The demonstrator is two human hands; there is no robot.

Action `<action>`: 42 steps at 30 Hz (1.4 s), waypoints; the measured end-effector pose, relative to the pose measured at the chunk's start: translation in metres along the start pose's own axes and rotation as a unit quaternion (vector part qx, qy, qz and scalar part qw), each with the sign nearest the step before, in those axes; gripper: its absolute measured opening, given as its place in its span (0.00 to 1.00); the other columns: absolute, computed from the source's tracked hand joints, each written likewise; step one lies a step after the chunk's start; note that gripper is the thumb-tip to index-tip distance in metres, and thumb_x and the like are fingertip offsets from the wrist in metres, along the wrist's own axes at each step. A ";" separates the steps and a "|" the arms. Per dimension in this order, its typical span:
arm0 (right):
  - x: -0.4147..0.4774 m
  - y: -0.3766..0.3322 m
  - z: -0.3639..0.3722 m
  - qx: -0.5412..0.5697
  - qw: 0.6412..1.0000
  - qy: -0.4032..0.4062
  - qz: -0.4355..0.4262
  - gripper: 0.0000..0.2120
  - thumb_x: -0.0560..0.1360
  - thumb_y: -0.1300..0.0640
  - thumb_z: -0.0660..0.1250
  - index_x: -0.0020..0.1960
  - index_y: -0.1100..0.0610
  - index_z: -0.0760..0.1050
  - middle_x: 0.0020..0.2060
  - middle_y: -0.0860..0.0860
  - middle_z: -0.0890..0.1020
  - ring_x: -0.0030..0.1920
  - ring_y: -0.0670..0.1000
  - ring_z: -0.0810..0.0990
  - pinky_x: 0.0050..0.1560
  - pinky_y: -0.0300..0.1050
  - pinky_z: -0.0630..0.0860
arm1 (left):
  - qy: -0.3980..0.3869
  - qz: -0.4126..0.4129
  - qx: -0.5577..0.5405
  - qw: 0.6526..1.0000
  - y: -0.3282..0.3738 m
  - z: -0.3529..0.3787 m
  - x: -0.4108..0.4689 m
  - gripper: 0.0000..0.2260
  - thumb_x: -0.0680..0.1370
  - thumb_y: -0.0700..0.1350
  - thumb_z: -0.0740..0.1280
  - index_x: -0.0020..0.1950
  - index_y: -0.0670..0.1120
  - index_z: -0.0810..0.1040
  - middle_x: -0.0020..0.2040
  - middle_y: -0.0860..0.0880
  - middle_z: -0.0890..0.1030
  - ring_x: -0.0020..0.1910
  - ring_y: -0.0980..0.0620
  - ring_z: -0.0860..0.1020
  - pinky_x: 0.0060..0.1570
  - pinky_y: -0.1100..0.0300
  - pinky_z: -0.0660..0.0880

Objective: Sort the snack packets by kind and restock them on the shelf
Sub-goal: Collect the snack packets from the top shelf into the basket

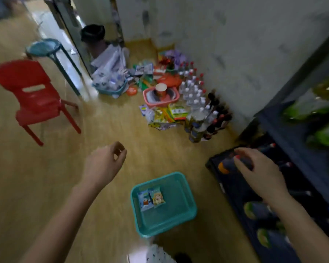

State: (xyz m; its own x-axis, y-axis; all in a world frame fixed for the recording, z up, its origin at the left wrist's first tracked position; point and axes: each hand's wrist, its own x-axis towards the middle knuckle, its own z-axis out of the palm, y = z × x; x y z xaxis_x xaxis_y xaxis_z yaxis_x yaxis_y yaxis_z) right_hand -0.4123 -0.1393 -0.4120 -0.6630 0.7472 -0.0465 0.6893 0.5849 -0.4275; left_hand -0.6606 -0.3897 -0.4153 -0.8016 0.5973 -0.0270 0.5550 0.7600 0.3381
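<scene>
Hands both out over wood floor (51, 168), frame motion-blurred. Left hand (104, 164) hovers empty, fingers loosely curled toward thumb, nothing in it. Right hand (258, 173) reaches to dark shelf (296, 149) on its far side, fingers spread and bent over a dark rounded item; grip or mere touch, cannot tell. Teal basket (186, 196) sits on floor between and below the hands, two snack packets (152, 198) lying flat side by side in its left part. Beyond the hands, near wall: heap of loose snack packets (167, 114), pink basket (160, 97) holding a cup, cluster of bottles (198, 92). Red chair (34, 95) well beyond left hand, teal stool (46, 48) behind it.
</scene>
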 end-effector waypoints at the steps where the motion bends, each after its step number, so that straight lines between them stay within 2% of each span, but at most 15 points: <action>1: -0.014 -0.006 -0.042 0.002 1.000 0.015 0.010 0.16 0.77 0.50 0.62 0.64 0.50 0.72 0.59 0.48 0.77 0.57 0.51 0.76 0.50 0.47 0.73 | 0.013 0.025 -0.002 1.000 0.022 -0.039 -0.002 0.10 0.78 0.51 0.62 0.52 0.48 0.78 0.46 0.51 0.82 0.44 0.47 0.81 0.41 0.54 0.77; 5: -0.079 -0.022 -0.175 0.018 0.998 0.050 0.035 0.14 0.76 0.52 0.63 0.62 0.49 0.73 0.55 0.45 0.76 0.56 0.50 0.76 0.48 0.45 0.73 | 0.049 0.108 -0.030 0.992 0.098 -0.154 -0.020 0.08 0.77 0.51 0.63 0.50 0.48 0.78 0.38 0.55 0.77 0.38 0.48 0.79 0.38 0.55 0.74; 7: -0.112 -0.022 -0.219 0.030 0.995 0.083 0.043 0.14 0.76 0.53 0.63 0.61 0.51 0.74 0.53 0.44 0.76 0.57 0.50 0.77 0.49 0.44 0.72 | 0.047 0.144 -0.043 0.988 0.125 -0.184 -0.029 0.08 0.77 0.50 0.64 0.49 0.48 0.78 0.38 0.54 0.77 0.37 0.48 0.78 0.38 0.55 0.73; 10: -0.167 -0.019 -0.260 0.009 0.988 0.133 0.082 0.15 0.76 0.51 0.62 0.62 0.49 0.74 0.56 0.45 0.77 0.56 0.50 0.76 0.49 0.47 0.74 | 0.024 0.211 -0.048 0.976 0.162 -0.208 -0.045 0.08 0.77 0.51 0.63 0.49 0.48 0.78 0.38 0.52 0.78 0.36 0.48 0.77 0.37 0.55 0.73; 13: -0.222 -0.016 -0.280 0.005 0.975 0.183 0.127 0.15 0.76 0.49 0.61 0.61 0.48 0.74 0.55 0.44 0.77 0.50 0.50 0.77 0.46 0.51 0.76 | 0.019 0.301 -0.051 0.952 0.197 -0.215 -0.067 0.08 0.77 0.52 0.63 0.49 0.49 0.78 0.37 0.52 0.78 0.37 0.48 0.78 0.37 0.53 0.75; 17: -0.298 -0.008 -0.295 -0.005 0.944 0.248 0.216 0.15 0.76 0.50 0.62 0.62 0.47 0.73 0.57 0.43 0.76 0.56 0.48 0.76 0.49 0.49 0.76 | 0.001 0.410 -0.068 0.910 0.252 -0.214 -0.096 0.08 0.76 0.52 0.63 0.47 0.49 0.78 0.36 0.54 0.77 0.34 0.52 0.75 0.33 0.56 0.73; 20: -0.351 0.003 -0.308 -0.027 0.913 0.296 0.280 0.16 0.76 0.49 0.62 0.63 0.48 0.72 0.57 0.44 0.77 0.57 0.47 0.76 0.50 0.47 0.77 | -0.019 0.486 -0.063 0.871 0.301 -0.207 -0.116 0.09 0.76 0.54 0.63 0.47 0.50 0.78 0.38 0.51 0.81 0.36 0.48 0.79 0.34 0.54 0.76; 24: -0.414 0.019 -0.323 -0.047 0.866 0.346 0.359 0.16 0.76 0.50 0.63 0.63 0.49 0.73 0.55 0.45 0.79 0.55 0.47 0.77 0.50 0.44 0.76 | -0.051 0.558 -0.107 0.821 0.377 -0.191 -0.159 0.07 0.76 0.53 0.63 0.48 0.52 0.78 0.41 0.52 0.81 0.41 0.46 0.80 0.38 0.52 0.76; 26: -0.440 0.027 -0.331 -0.051 0.846 0.355 0.394 0.15 0.76 0.49 0.63 0.62 0.49 0.73 0.54 0.45 0.79 0.53 0.48 0.77 0.49 0.48 0.77 | -0.059 0.595 -0.133 0.790 0.412 -0.182 -0.183 0.06 0.76 0.52 0.64 0.48 0.51 0.77 0.39 0.54 0.79 0.39 0.49 0.78 0.37 0.54 0.75; 29: -0.467 0.045 -0.342 -0.065 0.825 0.361 0.430 0.15 0.76 0.49 0.63 0.62 0.48 0.73 0.56 0.45 0.79 0.57 0.50 0.77 0.51 0.51 0.77 | -0.064 0.632 -0.158 0.756 0.460 -0.166 -0.213 0.06 0.76 0.51 0.65 0.48 0.51 0.77 0.37 0.57 0.76 0.36 0.53 0.75 0.31 0.59 0.70; 32: -0.479 0.072 -0.356 -0.068 0.819 0.369 0.435 0.15 0.76 0.49 0.63 0.62 0.48 0.74 0.56 0.43 0.78 0.56 0.46 0.77 0.51 0.45 0.76 | -0.071 0.651 -0.168 0.737 0.504 -0.151 -0.237 0.06 0.76 0.52 0.64 0.49 0.51 0.78 0.38 0.57 0.76 0.37 0.54 0.76 0.34 0.59 0.72; 36: -0.475 0.115 -0.392 -0.068 0.824 0.386 0.409 0.13 0.75 0.51 0.65 0.59 0.49 0.76 0.50 0.40 0.77 0.54 0.45 0.77 0.48 0.42 0.74 | -0.053 0.647 -0.196 0.735 0.563 -0.145 -0.254 0.06 0.76 0.53 0.64 0.49 0.53 0.77 0.39 0.57 0.77 0.39 0.54 0.77 0.38 0.58 0.74; 42: -0.436 0.183 -0.469 -0.087 0.856 0.386 0.333 0.12 0.74 0.52 0.65 0.57 0.49 0.76 0.51 0.44 0.80 0.53 0.46 0.78 0.53 0.47 0.76 | 0.023 0.653 -0.187 0.733 0.655 -0.158 -0.259 0.08 0.77 0.53 0.63 0.48 0.51 0.77 0.39 0.58 0.75 0.46 0.50 0.78 0.37 0.59 0.68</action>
State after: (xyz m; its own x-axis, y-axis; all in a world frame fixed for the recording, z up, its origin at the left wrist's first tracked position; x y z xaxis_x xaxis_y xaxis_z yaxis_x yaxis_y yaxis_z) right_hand 0.1398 -0.2102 -0.0459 0.2381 0.8797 0.4116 0.9169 -0.0637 -0.3940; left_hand -0.1246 -0.0873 -0.0380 0.3487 0.7371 0.5788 0.7629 -0.5820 0.2815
